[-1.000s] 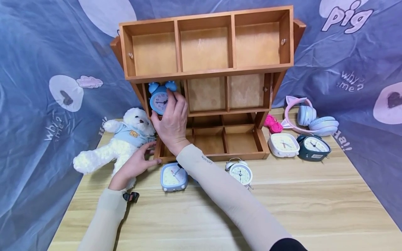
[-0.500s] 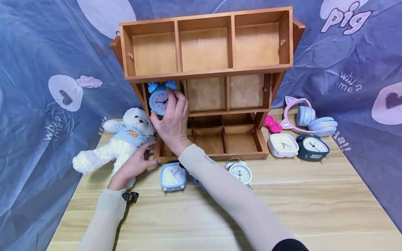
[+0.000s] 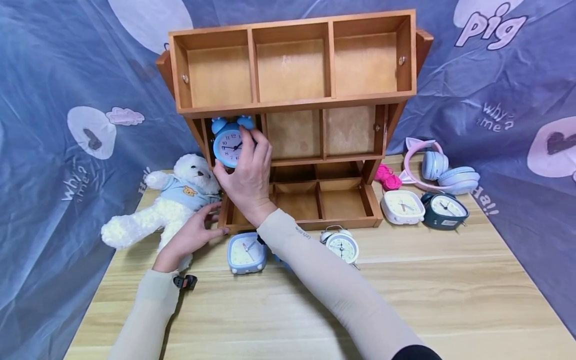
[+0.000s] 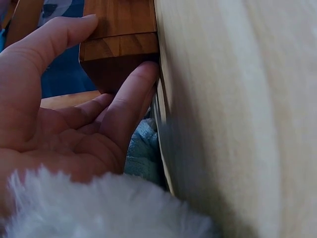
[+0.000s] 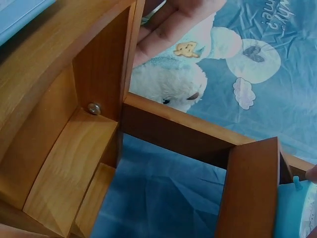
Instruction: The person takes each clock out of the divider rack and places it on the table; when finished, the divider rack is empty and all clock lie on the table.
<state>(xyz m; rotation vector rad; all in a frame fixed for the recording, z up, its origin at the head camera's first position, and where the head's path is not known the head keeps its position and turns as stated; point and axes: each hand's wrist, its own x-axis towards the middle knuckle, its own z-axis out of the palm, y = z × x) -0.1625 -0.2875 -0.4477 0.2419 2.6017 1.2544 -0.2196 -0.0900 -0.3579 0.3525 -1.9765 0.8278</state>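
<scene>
My right hand (image 3: 246, 175) holds a round blue twin-bell alarm clock (image 3: 227, 145) between thumb and fingers. The clock stands upright in the left compartment of the middle tier of a brown wooden shelf (image 3: 297, 102), dial facing out. In the right wrist view only part of the blue clock (image 5: 292, 210) shows at the lower right edge. My left hand (image 3: 193, 237) grips the front left corner of the bottom tier. The left wrist view has the thumb and fingers of my left hand (image 4: 74, 124) on either side of that wooden corner (image 4: 119, 47).
A white teddy bear (image 3: 182, 192) leans beside the left hand. In front of the shelf are a light-blue square clock (image 3: 246, 253) and a white twin-bell clock (image 3: 342, 246). At right lie a white clock (image 3: 402, 206), a dark green clock (image 3: 444, 210), cat-ear headphones (image 3: 459, 179) and pink yarn (image 3: 388, 177).
</scene>
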